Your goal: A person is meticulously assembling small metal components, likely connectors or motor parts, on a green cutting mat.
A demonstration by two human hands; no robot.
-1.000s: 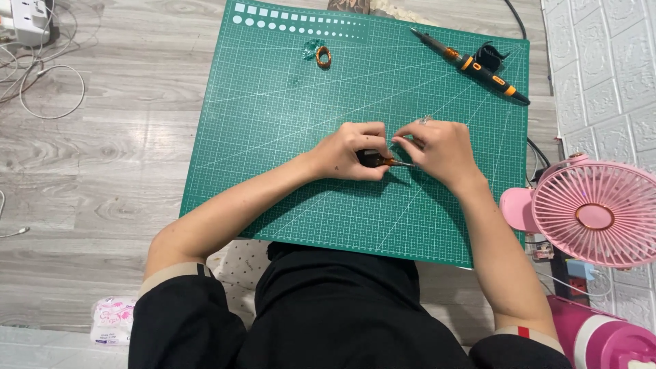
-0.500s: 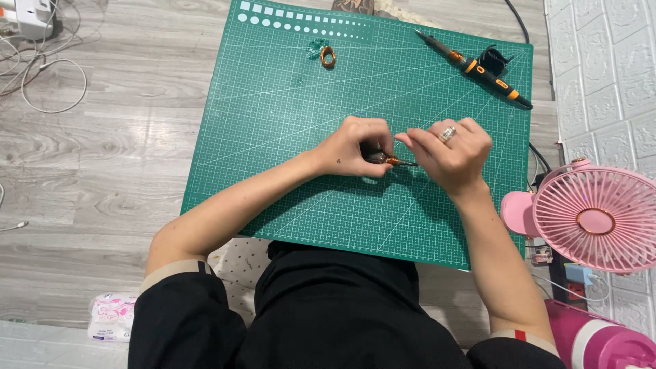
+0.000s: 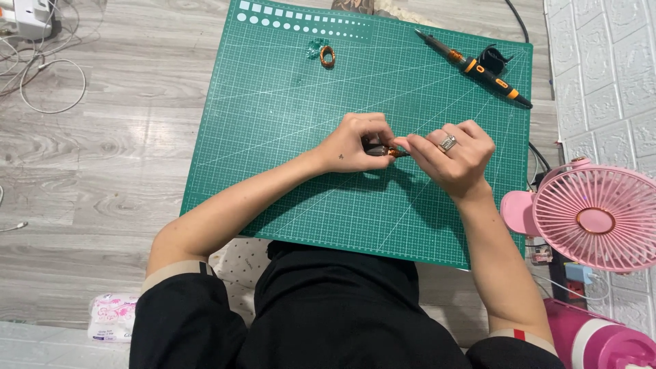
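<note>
Head view, only cam. Both hands meet near centre of the green cutting mat [image 3: 273,137], on a grey wood-look floor [image 3: 102,157].

L hand [image 3: 352,143]: fingers curled shut, pinching a small dark piece with orange/copper winding [image 3: 388,151]. R hand [image 3: 454,154], ring on one finger: thumb + forefinger closed on the same piece from its 3 o'clock side, other fingers folded loosely. The piece sits between the two sets of fingertips, held at or just above the mat; can't tell if it touches the surface.

Handling, as a judgement: looks tiny and light, no weight issue. Winding looks like fine wire, so prob. easy to bend, kink or unravel; smooth and small, so it could slip or flick away under a hard squeeze. Best hold seems to be on the dark body w/ one hand, fingertip pinch only, leaving the wire end to the other. Much of it is hidden by fingers, so exact shape is unclear.

Around, from the hands:
- 11 o'clock, far edge of mat: a small copper ring-like coil [image 3: 328,56] w/ a clear bit beside it, well apart.
- 1 o'clock: black-and-orange pen-shaped tool [image 3: 471,65], lying diagonal, cable trailing off.
- 4 o'clock, off mat: pink desk fan [image 3: 594,219].
- 7 o'clock: tissue pack [image 3: 113,316] on floor.
- 10 o'clock, far corner: white cables [image 3: 48,75].
</note>
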